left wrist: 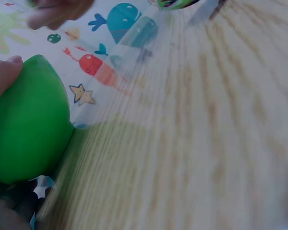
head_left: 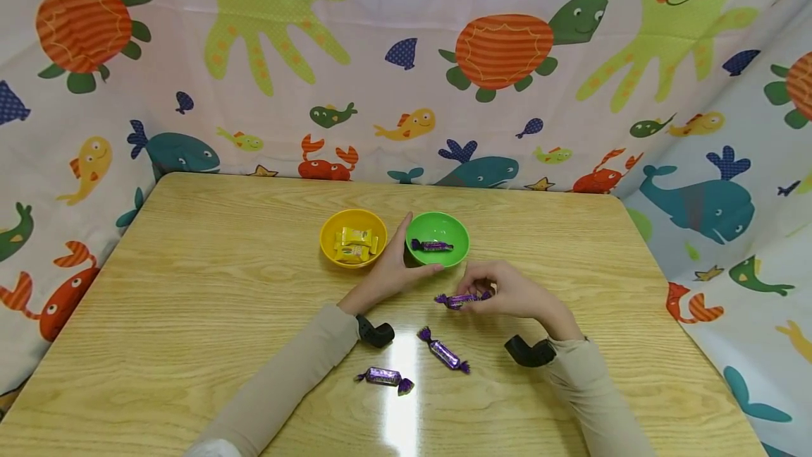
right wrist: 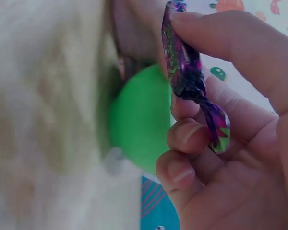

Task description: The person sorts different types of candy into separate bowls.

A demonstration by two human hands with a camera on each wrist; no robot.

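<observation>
In the head view my right hand point(head_left: 507, 291) pinches a purple twist-wrapped candy point(head_left: 458, 301) in front of the green bowl point(head_left: 461, 259). The right wrist view shows this candy point(right wrist: 182, 67) between thumb and fingertips, one twisted end hanging toward the palm. My left hand point(head_left: 392, 263) holds the green bowl from its left and front, thumb along the near side. Inside that bowl lies another purple candy point(head_left: 433, 246). In the left wrist view the bowl's outer wall point(left wrist: 29, 124) sits between thumb and fingers, its inside hidden.
Left of my left hand stands a yellow bowl point(head_left: 327, 249) with several yellow-wrapped candies point(head_left: 355, 236). Two purple candies lie nearer on the wooden table point(head_left: 222, 288): one slanted point(head_left: 444, 354), one nearly level point(head_left: 383, 376). A printed sea-animal cloth point(head_left: 368, 27) hangs behind the table.
</observation>
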